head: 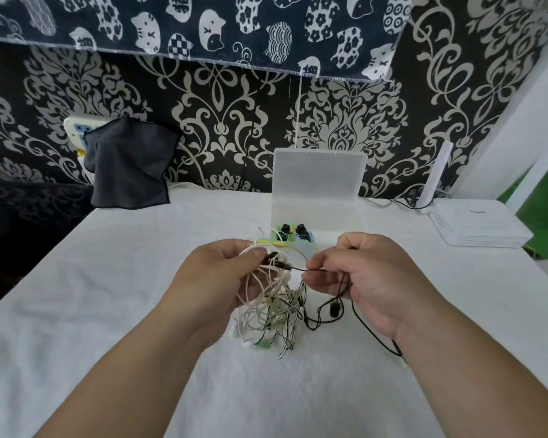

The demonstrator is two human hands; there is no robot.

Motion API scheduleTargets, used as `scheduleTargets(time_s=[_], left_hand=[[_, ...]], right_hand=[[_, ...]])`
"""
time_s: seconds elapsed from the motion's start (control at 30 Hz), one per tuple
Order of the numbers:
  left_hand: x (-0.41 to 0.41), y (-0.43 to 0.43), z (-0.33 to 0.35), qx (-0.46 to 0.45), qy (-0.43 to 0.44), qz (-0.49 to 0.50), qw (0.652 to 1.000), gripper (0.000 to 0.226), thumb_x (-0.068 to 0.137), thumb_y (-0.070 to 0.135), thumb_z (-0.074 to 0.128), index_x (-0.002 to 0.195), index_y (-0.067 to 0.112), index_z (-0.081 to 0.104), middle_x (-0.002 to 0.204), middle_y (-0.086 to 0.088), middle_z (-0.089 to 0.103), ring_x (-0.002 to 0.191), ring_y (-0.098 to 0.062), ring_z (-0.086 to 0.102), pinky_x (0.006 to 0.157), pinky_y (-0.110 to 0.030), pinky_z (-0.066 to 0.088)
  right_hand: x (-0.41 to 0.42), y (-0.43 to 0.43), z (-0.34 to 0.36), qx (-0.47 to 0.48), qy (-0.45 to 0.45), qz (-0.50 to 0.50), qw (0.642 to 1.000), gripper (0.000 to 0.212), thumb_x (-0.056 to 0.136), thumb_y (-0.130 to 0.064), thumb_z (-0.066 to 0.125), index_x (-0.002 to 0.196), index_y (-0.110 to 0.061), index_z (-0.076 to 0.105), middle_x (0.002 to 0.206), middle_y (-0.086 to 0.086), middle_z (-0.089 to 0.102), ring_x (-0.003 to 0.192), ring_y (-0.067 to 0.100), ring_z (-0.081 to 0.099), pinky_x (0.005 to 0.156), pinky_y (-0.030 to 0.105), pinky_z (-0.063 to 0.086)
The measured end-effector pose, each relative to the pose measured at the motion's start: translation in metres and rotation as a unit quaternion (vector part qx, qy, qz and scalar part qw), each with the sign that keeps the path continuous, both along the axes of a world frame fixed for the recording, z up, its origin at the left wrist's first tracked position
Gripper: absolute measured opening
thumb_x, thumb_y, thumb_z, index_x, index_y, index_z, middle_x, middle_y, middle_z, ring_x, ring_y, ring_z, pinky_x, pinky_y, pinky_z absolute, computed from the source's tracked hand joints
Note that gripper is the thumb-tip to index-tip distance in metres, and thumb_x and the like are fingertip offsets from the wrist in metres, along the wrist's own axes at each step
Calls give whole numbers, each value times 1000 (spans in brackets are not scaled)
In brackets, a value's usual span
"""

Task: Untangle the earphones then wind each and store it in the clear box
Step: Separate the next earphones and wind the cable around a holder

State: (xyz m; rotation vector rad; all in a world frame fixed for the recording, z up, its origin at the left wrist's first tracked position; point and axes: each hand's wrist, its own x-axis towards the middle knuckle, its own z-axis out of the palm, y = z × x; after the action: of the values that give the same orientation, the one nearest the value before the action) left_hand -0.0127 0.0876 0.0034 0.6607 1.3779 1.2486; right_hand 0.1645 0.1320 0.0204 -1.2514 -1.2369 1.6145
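A tangle of white, green and black earphone cables (274, 311) hangs above the white table (108, 311). My left hand (215, 279) grips the top of the tangle. My right hand (361, 279) pinches a black earphone cable (320, 314) that runs out of the tangle, with more of that cable trailing under my right wrist. The clear box (317, 213) stands open behind my hands, its lid upright. Inside it lie a wound green and yellow earphone (285, 235) with black earbuds.
A white router (475, 222) with an upright antenna sits at the right rear. A dark grey cloth (130, 165) hangs over a socket at the left rear. Patterned wallpaper backs the table. Bare white tabletop lies left and in front.
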Motion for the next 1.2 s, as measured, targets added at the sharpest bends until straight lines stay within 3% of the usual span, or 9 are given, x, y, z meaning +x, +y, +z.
scheduleTargets(time_s=[0.17, 0.37, 0.47, 0.57, 0.7, 0.77, 0.9, 1.07, 1.2], left_hand=[[2, -2, 4, 25, 5, -30, 999, 17, 80, 4, 73, 94, -4, 71, 75, -13, 73, 57, -17, 68, 54, -22, 53], [7, -5, 3, 61, 188, 13, 980, 14, 82, 5, 76, 73, 15, 79, 69, -11, 74, 69, -37, 69, 71, -42, 62], [13, -8, 8, 74, 332, 20, 940, 20, 84, 15, 72, 67, 23, 78, 70, 11, 75, 68, -33, 69, 64, -45, 57], [15, -8, 10, 74, 373, 18, 925, 22, 84, 16, 69, 65, 25, 76, 74, 19, 74, 54, -23, 63, 50, -36, 51], [12, -6, 10, 64, 308, 22, 949, 23, 89, 12, 67, 71, 23, 77, 66, 1, 74, 65, -30, 70, 66, -45, 61], [10, -5, 7, 57, 244, 26, 968, 21, 91, 10, 66, 75, 18, 77, 68, -5, 74, 66, -34, 71, 73, -51, 61], [7, -4, 2, 55, 145, 1, 988, 16, 93, 6, 64, 81, 7, 74, 72, -14, 73, 62, -26, 64, 66, -39, 58], [4, -1, -2, 55, 121, 23, 991, 12, 90, -1, 66, 87, 8, 74, 82, -23, 72, 66, -27, 64, 69, -38, 57], [6, 0, -3, 60, 132, 29, 989, 18, 83, -9, 69, 87, 8, 73, 85, -29, 69, 65, -28, 61, 71, -42, 54]], right_hand=[[-3, -3, 0, 31, 0, 10, 999, 49, 74, 11, 76, 48, -20, 49, 74, 15, 61, 67, 27, 64, 61, 29, 56], [-7, -7, -6, 126, -99, 58, 985, 38, 69, 0, 85, 65, -19, 53, 70, 1, 50, 66, 15, 49, 71, 36, 49], [-11, -10, -10, 169, -158, 65, 971, 32, 68, -8, 87, 76, -13, 56, 65, -10, 52, 63, 10, 50, 67, 31, 46], [-15, -11, -14, 209, -199, 60, 956, 28, 71, -12, 86, 75, -17, 59, 65, -12, 56, 60, 6, 51, 63, 29, 46], [-10, -6, -15, 242, -234, 37, 941, 20, 80, -12, 79, 72, -20, 62, 63, -6, 62, 58, 7, 54, 65, 33, 52], [-7, -2, -16, 243, -241, 22, 939, 18, 82, -12, 78, 73, -20, 64, 69, 2, 66, 62, 20, 60, 70, 42, 57], [-7, 0, -20, 230, -235, 14, 944, 16, 81, -13, 78, 76, -21, 66, 74, 8, 67, 72, 32, 64, 72, 51, 58], [-5, -4, -15, 206, -182, 55, 960, 14, 81, -18, 80, 77, -15, 66, 75, 10, 67, 64, 10, 54, 66, 27, 50], [-9, -8, -17, 228, -212, 84, 946, 24, 71, -23, 89, 71, -20, 65, 58, -17, 56, 56, 1, 47, 55, 14, 41]])
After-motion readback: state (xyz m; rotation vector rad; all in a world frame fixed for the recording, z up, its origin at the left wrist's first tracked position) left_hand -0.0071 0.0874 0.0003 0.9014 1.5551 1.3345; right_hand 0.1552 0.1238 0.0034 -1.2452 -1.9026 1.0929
